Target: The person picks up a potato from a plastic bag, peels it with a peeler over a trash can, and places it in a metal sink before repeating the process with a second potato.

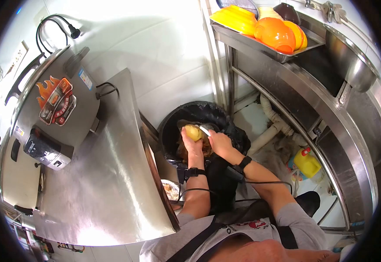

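Note:
Over a bin point(169, 120) lined with a black bag, my left hand point(191, 146) is closed around a peeled yellow potato point(193, 132). A white peeler point(205, 130) is gripped in my right hand point(221, 144). Its tip lies right at the potato's right side, and its blade does not show clearly. Brownish scraps point(207, 148) lie inside the bin below both hands. Each wrist wears a black strap with a cable.
To the left, a steel table point(112, 174) carries a large grey electric cooker point(75, 105). At upper right, orange bowls point(274, 35) and a steel basin point(352, 59) rest on a steel counter. Pipes point(267, 137) and a yellow bottle point(307, 165) are beneath it.

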`<state>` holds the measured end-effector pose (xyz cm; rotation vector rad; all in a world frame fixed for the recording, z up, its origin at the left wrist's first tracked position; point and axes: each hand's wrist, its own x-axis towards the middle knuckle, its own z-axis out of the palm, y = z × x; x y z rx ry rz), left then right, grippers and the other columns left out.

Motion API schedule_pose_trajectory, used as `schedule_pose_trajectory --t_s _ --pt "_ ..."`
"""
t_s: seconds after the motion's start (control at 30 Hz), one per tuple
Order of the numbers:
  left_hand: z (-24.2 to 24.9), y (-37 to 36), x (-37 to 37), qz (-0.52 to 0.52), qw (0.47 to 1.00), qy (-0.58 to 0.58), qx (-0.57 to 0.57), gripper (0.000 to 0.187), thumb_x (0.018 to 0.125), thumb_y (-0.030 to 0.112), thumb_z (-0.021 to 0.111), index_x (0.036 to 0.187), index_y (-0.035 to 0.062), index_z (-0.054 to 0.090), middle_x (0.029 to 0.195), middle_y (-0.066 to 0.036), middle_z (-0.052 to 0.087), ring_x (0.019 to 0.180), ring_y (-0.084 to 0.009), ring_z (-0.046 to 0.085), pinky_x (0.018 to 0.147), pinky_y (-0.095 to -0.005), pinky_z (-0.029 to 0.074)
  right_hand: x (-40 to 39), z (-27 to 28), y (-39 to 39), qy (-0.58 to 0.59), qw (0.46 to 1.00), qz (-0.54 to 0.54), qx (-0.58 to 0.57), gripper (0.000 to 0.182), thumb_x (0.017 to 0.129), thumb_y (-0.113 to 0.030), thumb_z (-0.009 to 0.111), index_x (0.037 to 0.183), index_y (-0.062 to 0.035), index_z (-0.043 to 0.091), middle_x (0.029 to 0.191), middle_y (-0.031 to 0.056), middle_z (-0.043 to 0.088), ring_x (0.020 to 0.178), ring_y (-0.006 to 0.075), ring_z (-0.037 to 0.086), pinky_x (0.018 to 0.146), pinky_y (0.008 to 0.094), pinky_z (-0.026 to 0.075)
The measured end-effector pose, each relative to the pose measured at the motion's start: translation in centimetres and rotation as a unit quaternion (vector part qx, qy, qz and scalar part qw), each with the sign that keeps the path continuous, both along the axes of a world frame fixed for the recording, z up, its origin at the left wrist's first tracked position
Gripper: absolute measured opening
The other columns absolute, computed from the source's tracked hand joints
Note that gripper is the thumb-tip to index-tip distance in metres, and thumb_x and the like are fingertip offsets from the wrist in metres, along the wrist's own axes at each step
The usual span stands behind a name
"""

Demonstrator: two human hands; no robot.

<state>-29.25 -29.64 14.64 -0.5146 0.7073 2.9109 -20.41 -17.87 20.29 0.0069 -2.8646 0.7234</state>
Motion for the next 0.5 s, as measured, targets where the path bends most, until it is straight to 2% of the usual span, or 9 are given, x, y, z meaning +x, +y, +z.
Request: schedule_pose_trajectory --t_s 0.1,0.13,0.17,0.23,0.3,0.37,0.4,0.5 --pt "-0.2 0.2 -0.1 0.035 0.997 0.034 -0.054 0.045 0.084 0.043 0.061 0.113 0.0096 0.051 0.109 -0.009 0.056 0.096 -0.0275 0.056 0.085 -0.0505 0.046 -1.6 1.3 -0.8 -0.011 1.000 -0.014 -0.024 0.026 0.088 -0.022 0.052 0.107 -0.0050 0.054 0.083 0.0189 0.064 0.077 0.0371 0.064 0.066 0.0482 0.051" --pt "0.0 0.3 0.0 0.046 0.995 0.049 -0.070 0.045 0.085 0.038 0.063 0.117 0.0104 0.048 0.110 -0.010 0.054 0.095 -0.0279 0.057 0.080 -0.0502 0.049 -1.9 1.7 -1.0 -0.042 0.999 0.004 -0.017 0.025 0.087 -0.018 0.050 0.107 -0.0033 0.055 0.086 0.0190 0.065 0.079 0.0365 0.064 0.068 0.0472 0.051" --pt "0.2 0.5 0.1 0.044 0.995 0.049 -0.070 0.045 0.085 0.038 0.063 0.117 0.0104 0.048 0.110 -0.010 0.054 0.095 -0.0279 0.057 0.080 -0.0502 0.049 -2.0 2.0 -1.2 -0.072 0.997 0.020 -0.009 0.026 0.087 -0.015 0.047 0.107 -0.0016 0.056 0.089 0.0191 0.066 0.082 0.0360 0.065 0.071 0.0462 0.052" --pt "1.8 1.3 0.9 0.090 0.988 0.047 -0.117 0.051 0.081 0.036 0.069 0.119 0.0110 0.045 0.104 -0.008 0.056 0.091 -0.0232 0.058 0.074 -0.0403 0.052 -1.9 1.8 -1.7 -0.066 0.998 0.015 -0.020 0.026 0.086 -0.014 0.046 0.105 0.0000 0.057 0.091 0.0208 0.066 0.085 0.0367 0.065 0.073 0.0452 0.052" --pt "2.8 1.7 1.5 0.089 0.989 0.036 -0.112 0.055 0.082 0.033 0.069 0.123 0.0112 0.040 0.107 -0.009 0.054 0.092 -0.0247 0.057 0.074 -0.0402 0.053 -1.5 1.2 -2.4 -0.076 0.996 -0.009 -0.049 0.028 0.087 -0.016 0.045 0.105 0.0011 0.057 0.090 0.0223 0.066 0.085 0.0374 0.065 0.073 0.0449 0.052" --pt "3.3 1.7 1.8 0.120 0.986 -0.012 -0.116 0.056 0.083 0.037 0.067 0.125 0.0127 0.038 0.109 -0.010 0.053 0.092 -0.0254 0.056 0.075 -0.0397 0.052 -0.5 0.5 -3.1 -0.072 0.996 -0.018 -0.053 0.025 0.088 -0.019 0.048 0.102 0.0009 0.056 0.087 0.0219 0.065 0.082 0.0378 0.064 0.070 0.0474 0.051" --pt "3.2 1.1 1.9 0.104 0.979 -0.033 -0.175 0.059 0.084 0.044 0.063 0.127 0.0140 0.037 0.111 -0.010 0.052 0.094 -0.0257 0.055 0.078 -0.0401 0.051 0.2 0.5 -3.6 -0.083 0.996 0.006 -0.038 0.025 0.089 -0.020 0.048 0.102 0.0006 0.056 0.087 0.0221 0.065 0.082 0.0380 0.064 0.070 0.0475 0.051" --pt "3.1 1.3 2.0 0.111 0.978 -0.002 -0.174 0.059 0.085 0.051 0.058 0.127 0.0149 0.037 0.112 -0.010 0.051 0.097 -0.0251 0.055 0.080 -0.0403 0.050 1.5 1.1 -3.3 -0.090 0.995 0.026 -0.023 0.026 0.089 -0.022 0.049 0.102 -0.0011 0.055 0.087 0.0218 0.065 0.082 0.0383 0.064 0.070 0.0478 0.050"
